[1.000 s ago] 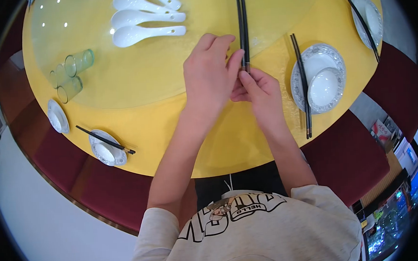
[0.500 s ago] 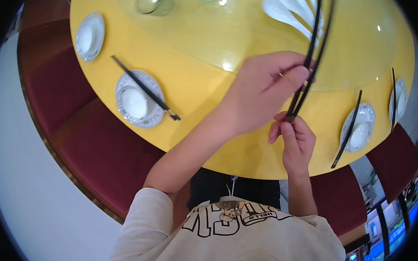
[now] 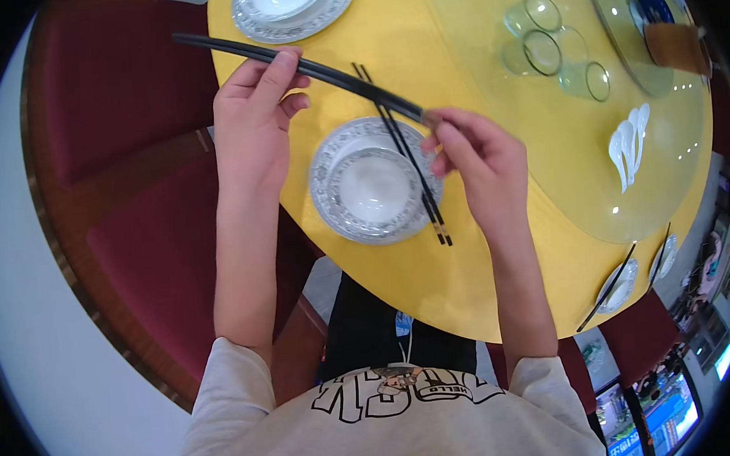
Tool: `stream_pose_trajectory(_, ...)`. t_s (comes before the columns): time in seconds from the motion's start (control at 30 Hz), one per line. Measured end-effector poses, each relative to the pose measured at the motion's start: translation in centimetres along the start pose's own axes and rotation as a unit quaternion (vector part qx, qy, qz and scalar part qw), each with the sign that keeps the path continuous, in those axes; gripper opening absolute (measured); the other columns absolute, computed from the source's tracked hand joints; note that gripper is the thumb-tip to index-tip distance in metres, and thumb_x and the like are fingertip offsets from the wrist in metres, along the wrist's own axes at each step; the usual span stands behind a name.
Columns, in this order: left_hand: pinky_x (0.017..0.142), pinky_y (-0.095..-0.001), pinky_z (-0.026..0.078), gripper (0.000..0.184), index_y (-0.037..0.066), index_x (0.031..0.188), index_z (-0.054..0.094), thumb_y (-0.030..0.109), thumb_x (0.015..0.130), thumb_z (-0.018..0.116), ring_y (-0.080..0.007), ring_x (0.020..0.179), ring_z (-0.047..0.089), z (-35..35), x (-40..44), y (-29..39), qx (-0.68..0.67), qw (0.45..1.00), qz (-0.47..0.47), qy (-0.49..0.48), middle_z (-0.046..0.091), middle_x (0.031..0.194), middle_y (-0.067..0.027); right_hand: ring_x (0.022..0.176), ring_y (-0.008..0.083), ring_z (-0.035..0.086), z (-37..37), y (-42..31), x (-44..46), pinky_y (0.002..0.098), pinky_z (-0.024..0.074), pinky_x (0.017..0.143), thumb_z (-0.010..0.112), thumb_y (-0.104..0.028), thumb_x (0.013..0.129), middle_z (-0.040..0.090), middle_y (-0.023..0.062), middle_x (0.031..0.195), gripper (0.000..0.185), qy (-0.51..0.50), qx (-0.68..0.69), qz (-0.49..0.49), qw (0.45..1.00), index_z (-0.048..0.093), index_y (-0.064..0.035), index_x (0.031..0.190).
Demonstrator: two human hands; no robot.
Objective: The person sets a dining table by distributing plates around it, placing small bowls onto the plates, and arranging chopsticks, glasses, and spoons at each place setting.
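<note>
A pair of black chopsticks [image 3: 336,75] slants across the view above the table, held between both hands. My left hand [image 3: 254,122] is closed on them toward their upper-left end, with the thumb on top. My right hand [image 3: 483,157] pinches the lower-right end. Under the held pair, a patterned plate [image 3: 322,168] stands on the yellow table with a white bowl [image 3: 373,186] on it. Another pair of black chopsticks [image 3: 411,154] rests over the right side of that plate.
Another plate [image 3: 333,21] with a bowl is at the top. Green-tinted glasses [image 3: 542,52] and white spoons [image 3: 630,144] sit on the glass turntable [image 3: 560,176]. More place settings are at right. Dark red chairs [image 3: 130,83] line the table edge [image 3: 419,318].
The view has swung left to a nearer place setting. My hands have spread apart along the chopsticks, which have tipped from nearly upright to slanting across.
</note>
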State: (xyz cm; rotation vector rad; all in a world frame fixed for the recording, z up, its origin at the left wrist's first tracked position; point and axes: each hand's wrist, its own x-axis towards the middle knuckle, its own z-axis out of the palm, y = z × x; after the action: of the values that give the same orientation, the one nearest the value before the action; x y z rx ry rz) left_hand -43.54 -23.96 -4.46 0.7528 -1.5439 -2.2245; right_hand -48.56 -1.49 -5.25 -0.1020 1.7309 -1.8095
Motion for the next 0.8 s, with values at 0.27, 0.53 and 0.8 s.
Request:
stream_pose_trajectory(0.27,0.064,-0.0212,0.048,0.01,0.005,0.094,0.065,0.015,0.094,0.067,-0.0062,0.08,0.062,-10.1,9.8,-2.2,-0.06,0.995,-0.039,0.072,0.066,0.085,-0.0004,0.07,0.0124,0.066,4.2,1.0,10.6,0.0246,0.0555,0.068,0.06,-0.008,0.095,0.07,0.0089,0.085,0.021,0.024,-0.108,-0.008,0.994,0.067,0.0056,0.108)
stream_pose_trajectory(0.53,0.07,-0.0224,0.056,0.014,0.0,0.095,0.063,0.014,0.096,0.064,-0.01,0.082,0.066,-12.0,14.0,-2.4,0.016,0.995,-0.02,0.097,0.067,0.09,-0.0049,0.073,0.0124,0.066,4.1,1.0,14.6,0.0253,0.0556,0.069,0.059,-0.011,0.096,0.07,0.0078,0.086,0.022,0.024,-0.146,0.038,0.988,0.066,0.0039,0.111)
stream_pose_trajectory(0.8,0.071,-0.023,0.057,0.019,-0.001,0.101,0.064,0.017,0.098,0.061,-0.0115,0.084,0.067,-14.1,16.0,-4.0,0.054,0.994,-0.026,0.093,0.069,0.096,-0.0081,0.075,0.0107,0.066,3.8,1.4,15.8,0.0243,0.0558,0.071,0.061,-0.017,0.096,0.07,0.0068,0.09,0.026,0.01,-0.153,0.042,0.987,0.065,0.0016,0.114)
